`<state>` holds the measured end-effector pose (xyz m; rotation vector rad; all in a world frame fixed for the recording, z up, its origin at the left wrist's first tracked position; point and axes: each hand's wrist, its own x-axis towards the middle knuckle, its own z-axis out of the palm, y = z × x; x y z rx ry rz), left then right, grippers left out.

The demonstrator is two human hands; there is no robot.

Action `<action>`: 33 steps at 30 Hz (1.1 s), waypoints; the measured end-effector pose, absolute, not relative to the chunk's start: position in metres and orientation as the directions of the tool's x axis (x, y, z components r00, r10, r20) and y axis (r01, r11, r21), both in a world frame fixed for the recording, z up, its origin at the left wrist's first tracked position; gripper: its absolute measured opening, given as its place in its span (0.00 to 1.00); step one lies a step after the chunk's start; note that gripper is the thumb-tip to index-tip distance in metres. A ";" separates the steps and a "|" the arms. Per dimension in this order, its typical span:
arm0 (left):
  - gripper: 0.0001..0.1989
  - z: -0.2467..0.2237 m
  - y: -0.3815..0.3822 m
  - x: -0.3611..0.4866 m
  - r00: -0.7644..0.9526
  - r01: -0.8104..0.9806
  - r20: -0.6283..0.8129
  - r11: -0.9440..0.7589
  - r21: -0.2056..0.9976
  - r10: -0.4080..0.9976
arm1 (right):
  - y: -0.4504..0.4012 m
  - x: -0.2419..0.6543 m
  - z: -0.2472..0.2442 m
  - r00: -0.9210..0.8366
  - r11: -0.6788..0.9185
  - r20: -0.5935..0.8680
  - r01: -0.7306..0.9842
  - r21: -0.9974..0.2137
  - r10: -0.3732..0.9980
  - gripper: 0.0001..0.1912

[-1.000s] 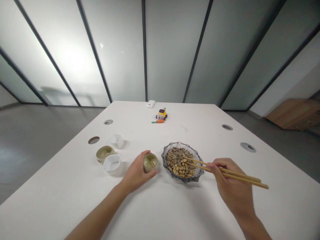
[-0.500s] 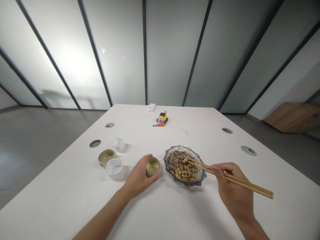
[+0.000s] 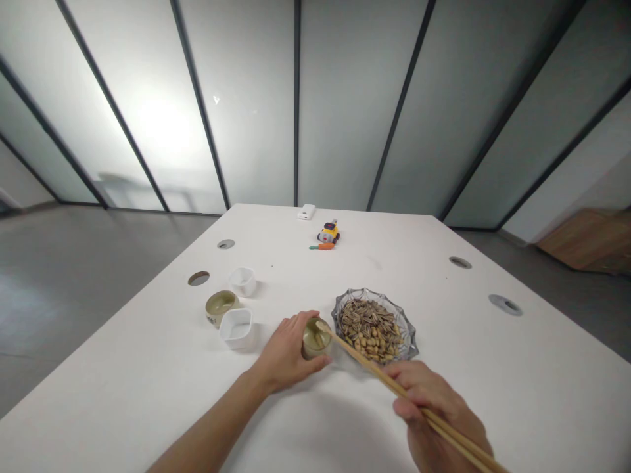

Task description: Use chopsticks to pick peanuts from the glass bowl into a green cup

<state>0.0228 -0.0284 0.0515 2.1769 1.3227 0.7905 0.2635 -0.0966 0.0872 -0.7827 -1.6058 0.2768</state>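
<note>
My left hand (image 3: 288, 351) curls around a small green-glazed cup (image 3: 315, 352) on the white table; some pieces lie inside it. In my right hand (image 3: 441, 410) is a pair of wooden chopsticks (image 3: 367, 362), angled to the left. Their tips are over the cup with a pale peanut (image 3: 322, 326) between them. A scalloped glass bowl (image 3: 410, 341) stands just right of the cup. Striped sunflower seeds (image 3: 367, 318) fill its far part and peanuts (image 3: 377, 343) its near part. The chopsticks pass across its near left side.
Left of my left hand stand a second green cup (image 3: 215, 319) and two white plastic tubs (image 3: 237, 336). Farther back are a yellow toy vehicle (image 3: 328, 234), an orange-and-green carrot-like item (image 3: 324, 247) and a white device (image 3: 306, 211). Round holes (image 3: 198, 278) pierce the table near its sides.
My right hand has moved left and nearer, carrying the peanut in the chopsticks from the glass bowl to the cup. My left hand still holds the cup. The view has shifted slightly.
</note>
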 end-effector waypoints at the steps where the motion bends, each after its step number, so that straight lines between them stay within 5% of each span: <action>1: 0.35 0.052 -0.028 0.023 0.373 0.627 0.229 -0.426 0.652 0.899 | -0.097 0.262 0.087 -0.048 0.748 0.785 0.341 -0.569 0.618 0.14; 6: 0.36 0.051 -0.029 0.022 0.360 0.631 0.219 -0.409 0.659 0.907 | -0.086 0.283 0.086 0.082 0.756 0.828 0.367 -0.542 0.554 0.06; 10: 0.35 0.051 -0.029 0.022 0.357 0.633 0.211 -0.402 0.662 0.910 | -0.077 0.312 0.091 0.230 0.628 0.760 0.447 -0.637 0.607 0.11; 18: 0.34 0.051 -0.028 0.022 0.352 0.630 0.215 -0.401 0.665 0.911 | -0.069 0.323 0.085 0.187 0.345 0.555 0.612 -0.711 0.811 0.17; 33: 0.33 0.048 -0.028 0.022 0.363 0.633 0.216 -0.410 0.657 0.906 | -0.067 0.319 0.085 0.170 0.291 0.479 0.607 -0.740 0.862 0.19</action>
